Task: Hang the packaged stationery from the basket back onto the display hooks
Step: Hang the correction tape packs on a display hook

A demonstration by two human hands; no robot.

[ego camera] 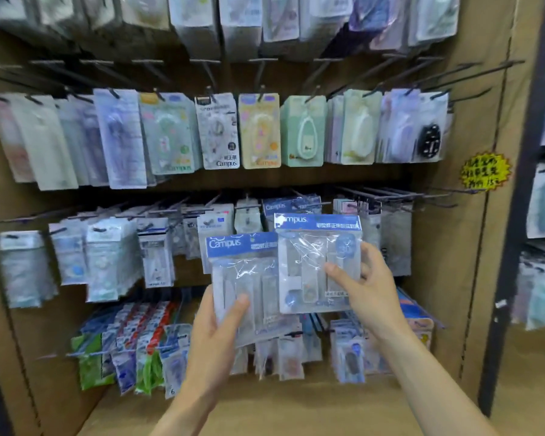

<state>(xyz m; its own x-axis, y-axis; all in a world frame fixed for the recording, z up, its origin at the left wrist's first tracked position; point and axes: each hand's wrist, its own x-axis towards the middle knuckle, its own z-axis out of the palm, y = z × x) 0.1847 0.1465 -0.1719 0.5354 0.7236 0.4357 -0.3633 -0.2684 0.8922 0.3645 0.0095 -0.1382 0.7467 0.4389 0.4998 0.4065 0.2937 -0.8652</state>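
My left hand grips a clear plastic packet with a blue Campus header, thumb across its front. My right hand holds a second, similar Campus packet a little higher and to the right, thumb on the front and fingers behind its right edge. Both packets are upright in front of the middle row of display hooks. A hanging stack with the same blue header sits right behind the right packet. The basket is out of view.
A brown pegboard wall carries several rows of hanging correction-tape packets. Bare hook ends stick out at the upper right. A yellow starburst price tag is on the right. A dark post borders another rack.
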